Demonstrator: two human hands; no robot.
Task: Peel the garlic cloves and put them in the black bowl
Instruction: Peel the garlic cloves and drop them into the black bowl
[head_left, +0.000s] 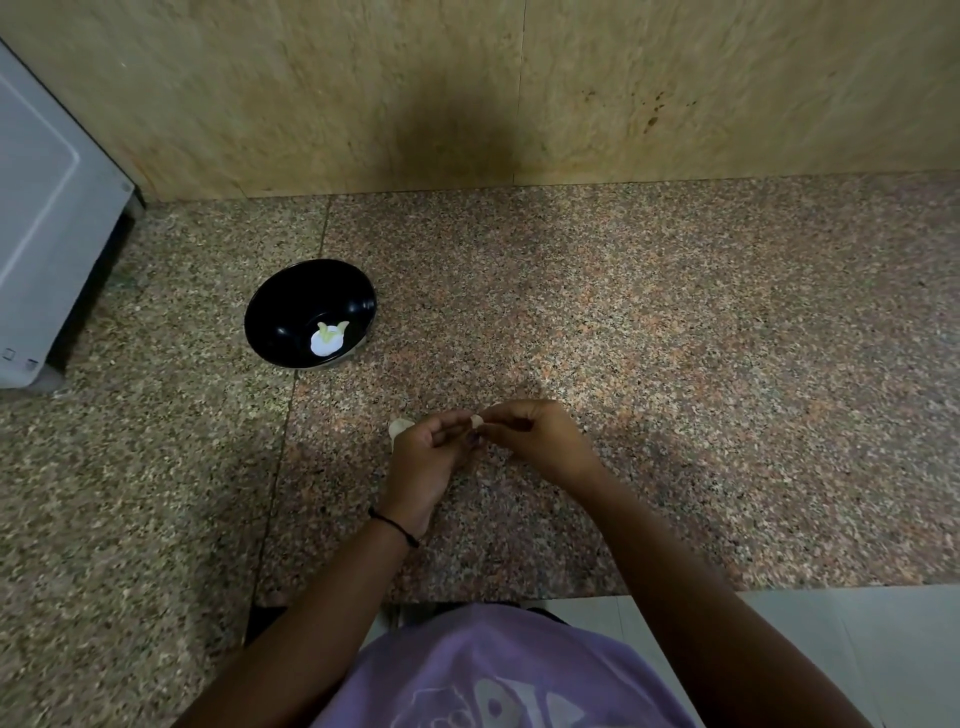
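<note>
A black bowl (291, 306) stands on the speckled granite counter (675, 364), up and to the left of my hands, with peeled pale cloves (328, 339) lying in its bottom. My left hand (423, 457) and my right hand (535, 436) meet above the counter's middle. Both pinch one small garlic clove (476, 421) between their fingertips; most of it is hidden by the fingers. A pale piece of garlic or skin (400, 427) lies on the counter just left of my left hand.
A white appliance (47, 234) stands at the far left, near the bowl. A beige stone wall (519, 93) closes the counter at the back. The counter's front edge (519, 597) runs just before my body.
</note>
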